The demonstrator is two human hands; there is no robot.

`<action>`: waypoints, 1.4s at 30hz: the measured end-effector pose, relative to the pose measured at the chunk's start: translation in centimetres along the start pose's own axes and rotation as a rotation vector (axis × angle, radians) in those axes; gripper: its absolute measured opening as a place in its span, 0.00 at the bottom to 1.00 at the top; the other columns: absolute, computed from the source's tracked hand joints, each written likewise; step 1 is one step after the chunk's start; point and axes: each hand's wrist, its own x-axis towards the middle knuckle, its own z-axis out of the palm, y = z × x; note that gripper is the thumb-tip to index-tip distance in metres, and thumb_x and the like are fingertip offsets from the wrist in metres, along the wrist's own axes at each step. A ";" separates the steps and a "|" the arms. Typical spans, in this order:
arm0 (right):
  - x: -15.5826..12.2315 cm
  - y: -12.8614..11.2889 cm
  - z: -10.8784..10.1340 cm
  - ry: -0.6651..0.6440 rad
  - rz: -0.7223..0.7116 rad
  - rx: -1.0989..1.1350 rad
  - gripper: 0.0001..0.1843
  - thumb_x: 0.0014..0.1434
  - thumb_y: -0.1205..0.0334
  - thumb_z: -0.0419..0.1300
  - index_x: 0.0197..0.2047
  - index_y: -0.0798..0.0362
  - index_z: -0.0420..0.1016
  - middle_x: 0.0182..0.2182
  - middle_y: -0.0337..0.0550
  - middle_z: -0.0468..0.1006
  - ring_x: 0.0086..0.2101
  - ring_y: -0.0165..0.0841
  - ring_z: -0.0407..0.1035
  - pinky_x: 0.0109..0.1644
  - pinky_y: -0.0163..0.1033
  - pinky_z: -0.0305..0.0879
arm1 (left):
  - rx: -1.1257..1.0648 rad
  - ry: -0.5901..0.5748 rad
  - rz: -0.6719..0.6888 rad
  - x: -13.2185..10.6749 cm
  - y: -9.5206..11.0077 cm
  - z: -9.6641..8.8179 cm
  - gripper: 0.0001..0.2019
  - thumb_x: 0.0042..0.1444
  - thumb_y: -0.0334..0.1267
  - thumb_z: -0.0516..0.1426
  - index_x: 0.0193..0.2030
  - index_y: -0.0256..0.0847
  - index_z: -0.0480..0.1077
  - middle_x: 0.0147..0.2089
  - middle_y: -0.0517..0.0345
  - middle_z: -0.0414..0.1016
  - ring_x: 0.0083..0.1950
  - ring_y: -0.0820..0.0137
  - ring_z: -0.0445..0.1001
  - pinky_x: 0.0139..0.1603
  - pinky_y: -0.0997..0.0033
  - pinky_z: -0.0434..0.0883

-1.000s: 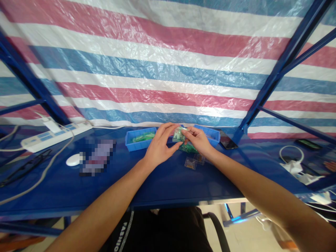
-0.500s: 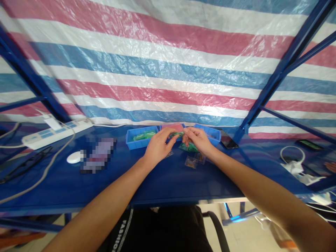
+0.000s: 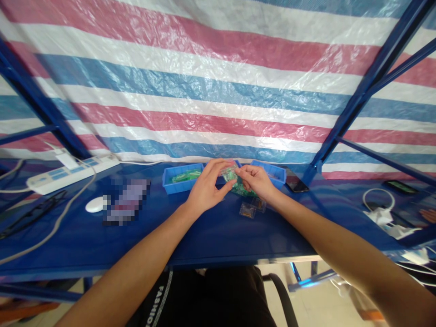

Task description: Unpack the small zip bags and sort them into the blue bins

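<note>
Between my hands is a small clear plastic bag [image 3: 229, 173] with green contents, too small to make out. My left hand [image 3: 206, 187] holds its left side, fingers along the top edge and thumb at the bottom. My right hand [image 3: 256, 182] pinches the bag's right side with thumb and fingertips. Under and beside my right hand lie green pieces [image 3: 244, 190], partly hidden. Nearer to me on the table are small clear packets [image 3: 247, 210] with dark and gold-coloured contents.
A blue bin [image 3: 182, 179] with green items stands left of my hands, another blue bin [image 3: 276, 174] to the right. Farther right lies a dark phone [image 3: 295, 180]. On the left are a power strip [image 3: 73, 174], a white mouse [image 3: 96, 204] and cables. A striped sheet [image 3: 218, 91] hangs behind.
The bag has been turned so that its flat face shows more. My left thumb and fingers have moved farther apart around it. My right hand stays at the bag's right side.
</note>
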 end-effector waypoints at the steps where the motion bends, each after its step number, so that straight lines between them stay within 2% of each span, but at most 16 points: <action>1: 0.0 0.0 0.0 0.009 0.008 0.017 0.27 0.60 0.32 0.68 0.32 0.49 0.75 0.14 0.31 0.65 0.16 0.27 0.55 0.22 0.36 0.51 | 0.005 -0.008 0.020 0.0 0.0 0.0 0.21 0.68 0.42 0.64 0.65 0.46 0.69 0.66 0.45 0.71 0.69 0.55 0.71 0.68 0.50 0.74; 5: 0.0 0.0 0.2 0.001 0.039 0.077 0.28 0.59 0.31 0.68 0.32 0.48 0.74 0.14 0.30 0.64 0.15 0.27 0.53 0.22 0.36 0.52 | 0.036 -0.043 0.076 -0.1 -0.4 0.2 0.21 0.63 0.40 0.68 0.62 0.47 0.71 0.67 0.47 0.72 0.70 0.54 0.69 0.73 0.46 0.68; 9: -0.2 -0.2 0.4 -0.040 0.042 0.100 0.28 0.59 0.32 0.69 0.29 0.48 0.72 0.13 0.30 0.63 0.15 0.28 0.53 0.21 0.36 0.52 | 0.046 -0.062 0.074 -0.2 -0.9 0.1 0.18 0.66 0.32 0.63 0.62 0.46 0.72 0.64 0.47 0.74 0.68 0.55 0.71 0.70 0.47 0.69; 12: -0.4 -0.4 0.4 -0.049 0.026 0.084 0.29 0.62 0.31 0.65 0.28 0.49 0.72 0.13 0.32 0.64 0.16 0.28 0.56 0.22 0.37 0.53 | 0.056 -0.043 0.055 -0.2 -1.0 -0.1 0.12 0.70 0.35 0.61 0.58 0.44 0.75 0.58 0.48 0.78 0.62 0.57 0.75 0.66 0.49 0.73; 15: -0.4 -0.6 0.3 -0.015 -0.001 0.040 0.30 0.64 0.29 0.62 0.33 0.49 0.76 0.15 0.32 0.66 0.16 0.28 0.56 0.22 0.37 0.54 | 0.068 -0.001 0.021 -0.2 -1.1 0.0 0.10 0.73 0.39 0.58 0.56 0.43 0.75 0.54 0.49 0.81 0.58 0.58 0.78 0.63 0.51 0.74; 20: -0.2 -0.8 0.5 0.060 -0.078 0.016 0.27 0.61 0.31 0.66 0.39 0.48 0.76 0.23 0.34 0.73 0.20 0.28 0.62 0.25 0.37 0.60 | 0.084 0.009 -0.039 -0.4 -0.9 0.4 0.14 0.72 0.40 0.59 0.61 0.42 0.73 0.56 0.49 0.82 0.57 0.58 0.80 0.63 0.53 0.76; 24: -0.1 -0.6 0.5 0.047 -0.134 -0.035 0.24 0.59 0.36 0.71 0.45 0.47 0.79 0.28 0.36 0.76 0.25 0.31 0.67 0.29 0.38 0.66 | 0.050 -0.030 -0.077 -0.4 -0.8 0.5 0.17 0.72 0.42 0.59 0.65 0.44 0.71 0.63 0.48 0.79 0.60 0.57 0.79 0.63 0.54 0.76; 30: 0.1 -0.4 0.0 0.006 -0.193 -0.083 0.20 0.59 0.40 0.72 0.40 0.49 0.84 0.40 0.42 0.82 0.32 0.33 0.72 0.38 0.40 0.72 | -0.019 -0.087 -0.138 -0.6 -1.1 0.7 0.24 0.70 0.45 0.62 0.69 0.47 0.68 0.65 0.48 0.78 0.59 0.56 0.81 0.57 0.55 0.79; 34: 0.2 0.0 -0.1 -0.034 -0.120 -0.056 0.20 0.59 0.40 0.72 0.40 0.49 0.84 0.33 0.40 0.82 0.26 0.31 0.69 0.32 0.38 0.69 | -0.024 -0.099 -0.126 -0.4 -0.6 0.6 0.25 0.70 0.45 0.62 0.71 0.47 0.67 0.67 0.46 0.75 0.65 0.55 0.77 0.59 0.54 0.79; 39: 0.7 0.9 -0.2 0.085 -0.077 0.071 0.21 0.57 0.43 0.74 0.43 0.50 0.82 0.30 0.35 0.80 0.20 0.26 0.65 0.24 0.35 0.63 | -0.032 -0.091 -0.004 -0.1 -0.2 0.3 0.31 0.63 0.43 0.68 0.71 0.48 0.67 0.70 0.45 0.70 0.72 0.53 0.69 0.71 0.46 0.71; 40: 0.8 1.0 -0.2 0.106 -0.067 0.091 0.22 0.56 0.44 0.75 0.45 0.50 0.81 0.30 0.35 0.80 0.19 0.25 0.64 0.22 0.34 0.62 | -0.025 -0.089 0.019 -0.2 -0.4 0.4 0.30 0.62 0.42 0.69 0.69 0.48 0.69 0.70 0.45 0.71 0.72 0.53 0.69 0.72 0.46 0.70; 42: 0.9 1.0 -0.2 0.129 -0.042 0.110 0.24 0.54 0.44 0.76 0.46 0.51 0.80 0.33 0.35 0.81 0.17 0.23 0.63 0.20 0.33 0.60 | -0.011 -0.093 0.046 -0.4 -0.8 0.6 0.23 0.63 0.40 0.69 0.64 0.47 0.73 0.66 0.47 0.74 0.68 0.55 0.73 0.72 0.49 0.71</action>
